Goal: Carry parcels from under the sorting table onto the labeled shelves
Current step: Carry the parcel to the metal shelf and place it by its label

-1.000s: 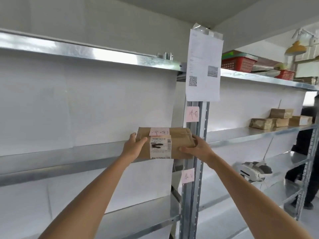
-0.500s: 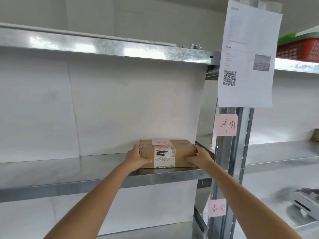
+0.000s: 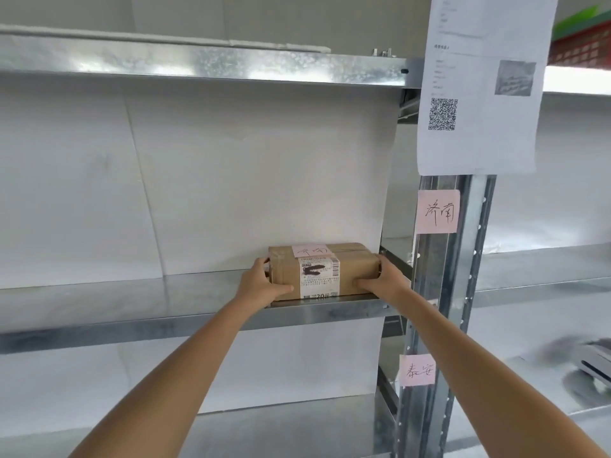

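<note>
So your parcel (image 3: 322,271) is sitting on the middle shelf (image 3: 132,300), right at its front edge and close to the steel upright (image 3: 446,292). Your left hand (image 3: 261,285) is pressed against the parcel's left end with the thumb along the front face, and your right hand (image 3: 383,280) is doing the same on the right end, so both hands are clamped on the box from either side. The box is brown cardboard with a pink sticky on top (handwriting too faint to read) and a white shipping label (image 3: 319,276) on the front; only a barcode, a blacked-out patch and "20" at the bottom are legible. On the upright, level with the space above the parcel, a pink note (image 3: 438,211) reads 济南. Below shelf level, another pink note (image 3: 417,370) reads 泰安. Above both hangs a printed sheet (image 3: 486,84) with a QR code.
</note>
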The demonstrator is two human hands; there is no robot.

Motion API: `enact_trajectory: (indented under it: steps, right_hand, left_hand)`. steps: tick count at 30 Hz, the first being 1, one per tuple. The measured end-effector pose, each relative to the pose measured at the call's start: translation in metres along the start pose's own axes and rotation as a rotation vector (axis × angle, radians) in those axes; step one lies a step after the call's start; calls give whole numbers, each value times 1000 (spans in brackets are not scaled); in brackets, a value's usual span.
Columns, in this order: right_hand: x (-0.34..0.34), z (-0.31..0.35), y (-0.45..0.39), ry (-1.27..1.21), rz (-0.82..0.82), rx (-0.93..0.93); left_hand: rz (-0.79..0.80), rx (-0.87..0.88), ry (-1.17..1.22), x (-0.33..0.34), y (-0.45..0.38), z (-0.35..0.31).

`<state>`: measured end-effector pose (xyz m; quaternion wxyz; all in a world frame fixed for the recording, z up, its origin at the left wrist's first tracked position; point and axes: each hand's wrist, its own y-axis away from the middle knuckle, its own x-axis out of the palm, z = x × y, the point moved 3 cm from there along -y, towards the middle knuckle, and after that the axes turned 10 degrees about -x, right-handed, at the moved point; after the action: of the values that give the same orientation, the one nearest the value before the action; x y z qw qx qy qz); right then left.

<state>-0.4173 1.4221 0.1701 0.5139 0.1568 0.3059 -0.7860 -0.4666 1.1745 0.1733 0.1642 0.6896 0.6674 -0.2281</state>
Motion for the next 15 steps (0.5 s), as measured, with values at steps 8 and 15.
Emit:
enact_trajectory:
  steps: [8, 15]
  right_hand:
    - [-21, -1, 28, -30, 4, -13]
    - [-24, 17, 74, 25, 58, -137]
  left_hand:
    - [-2, -40, -160, -16, 35, 5]
    - [-44, -42, -259, -39, 82, 19]
